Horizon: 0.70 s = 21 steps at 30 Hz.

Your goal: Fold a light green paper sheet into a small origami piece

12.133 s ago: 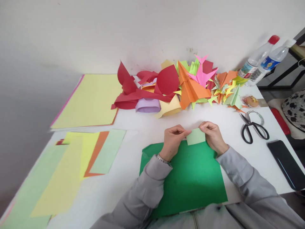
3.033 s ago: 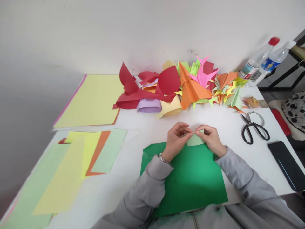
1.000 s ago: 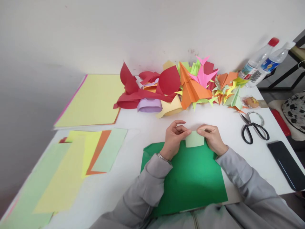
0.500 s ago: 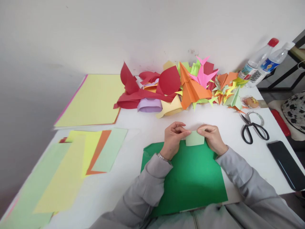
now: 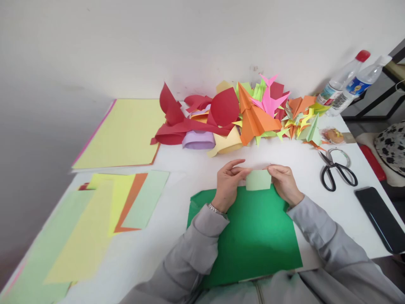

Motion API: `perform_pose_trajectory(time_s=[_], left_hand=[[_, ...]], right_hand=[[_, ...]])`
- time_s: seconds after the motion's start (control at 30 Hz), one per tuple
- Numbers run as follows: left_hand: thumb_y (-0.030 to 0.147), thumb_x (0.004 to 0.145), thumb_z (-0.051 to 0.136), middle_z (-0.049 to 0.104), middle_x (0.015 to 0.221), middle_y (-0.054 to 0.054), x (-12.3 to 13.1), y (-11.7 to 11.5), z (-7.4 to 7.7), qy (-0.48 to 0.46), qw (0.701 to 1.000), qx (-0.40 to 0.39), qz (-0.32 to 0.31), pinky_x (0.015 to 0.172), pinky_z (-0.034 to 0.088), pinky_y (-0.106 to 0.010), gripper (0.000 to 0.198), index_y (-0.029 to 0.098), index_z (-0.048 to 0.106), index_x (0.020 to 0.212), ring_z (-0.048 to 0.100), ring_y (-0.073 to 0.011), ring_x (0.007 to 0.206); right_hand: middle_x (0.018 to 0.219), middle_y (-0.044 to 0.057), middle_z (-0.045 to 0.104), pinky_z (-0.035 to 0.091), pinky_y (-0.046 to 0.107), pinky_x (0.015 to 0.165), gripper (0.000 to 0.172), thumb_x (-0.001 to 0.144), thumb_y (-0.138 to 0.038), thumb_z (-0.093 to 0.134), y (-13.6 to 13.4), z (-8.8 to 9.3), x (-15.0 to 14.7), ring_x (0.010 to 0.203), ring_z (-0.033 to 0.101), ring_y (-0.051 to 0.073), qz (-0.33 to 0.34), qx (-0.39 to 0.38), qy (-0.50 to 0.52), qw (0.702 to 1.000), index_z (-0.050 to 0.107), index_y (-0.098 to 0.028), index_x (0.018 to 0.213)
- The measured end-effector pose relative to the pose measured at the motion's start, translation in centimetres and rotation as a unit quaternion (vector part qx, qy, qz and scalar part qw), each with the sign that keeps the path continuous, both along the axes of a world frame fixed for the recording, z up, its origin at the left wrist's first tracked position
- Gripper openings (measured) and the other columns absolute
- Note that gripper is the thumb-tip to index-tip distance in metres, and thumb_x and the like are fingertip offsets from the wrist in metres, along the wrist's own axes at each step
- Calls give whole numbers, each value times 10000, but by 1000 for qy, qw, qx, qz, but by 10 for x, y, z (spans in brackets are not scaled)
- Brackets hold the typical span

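A small piece of pale green paper (image 5: 258, 180) is stretched between my two hands, over the far edge of a dark green sheet (image 5: 253, 236). My left hand (image 5: 227, 182) pinches its left edge between thumb and fingers, with the index finger raised. At the upper right corner, my right hand (image 5: 285, 182) grips the same paper with thumb and index finger. Both wrists rest near the green sheet, whose upper left corner is creased. Fingertips behind the paper are partly hidden.
Folded paper shapes, among them an orange paper plane (image 5: 253, 116), lie along the wall. Coloured strips (image 5: 145, 200) and a yellow sheet stack (image 5: 123, 131) are at left. Scissors (image 5: 338, 171), a tape roll (image 5: 348, 157), a phone (image 5: 379, 219) and two bottles (image 5: 360, 82) stand or lie at right.
The thumbs have shifted outward toward the paper's edges, so more of its face shows. The paper has risen very slightly. Everything else on the table stays in place.
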<state>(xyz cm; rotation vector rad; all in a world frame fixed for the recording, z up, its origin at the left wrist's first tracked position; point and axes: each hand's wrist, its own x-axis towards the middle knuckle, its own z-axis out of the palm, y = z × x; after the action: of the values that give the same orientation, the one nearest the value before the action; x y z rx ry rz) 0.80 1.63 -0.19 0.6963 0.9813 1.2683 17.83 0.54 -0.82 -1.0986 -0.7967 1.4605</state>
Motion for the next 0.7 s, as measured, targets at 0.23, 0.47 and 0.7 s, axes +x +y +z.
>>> perform_pose_trajectory(time_s=[0.23, 0.47, 0.7], left_hand=[[243, 548, 822, 697, 649, -2, -1, 2, 2, 1, 1000, 17, 24, 623, 486, -248, 329, 160, 682, 834, 605, -102, 575], [191, 521, 834, 693, 697, -10, 0, 1, -4, 33, 999, 36, 10, 663, 516, -257, 288, 177, 703, 777, 635, -125, 664], [200, 543, 828, 706, 701, -17, -1, -3, -4, 41, 996, 19, -71, 597, 503, -238, 334, 178, 723, 860, 635, -127, 635]], right_hand=[[613, 13, 703, 468, 314, 603, 237, 585, -442, 808, 1, 2, -3, 585, 583, 168, -46, -2, -1, 999, 754, -231, 680], [653, 18, 712, 468, 305, 593, 246, 609, -459, 786, 1, 0, -1, 585, 580, 166, -34, 8, -21, 999, 748, -230, 689], [721, 40, 722, 485, 298, 627, 285, 672, -479, 737, -1, 6, 3, 640, 617, 174, 39, 4, -35, 999, 747, -197, 716]])
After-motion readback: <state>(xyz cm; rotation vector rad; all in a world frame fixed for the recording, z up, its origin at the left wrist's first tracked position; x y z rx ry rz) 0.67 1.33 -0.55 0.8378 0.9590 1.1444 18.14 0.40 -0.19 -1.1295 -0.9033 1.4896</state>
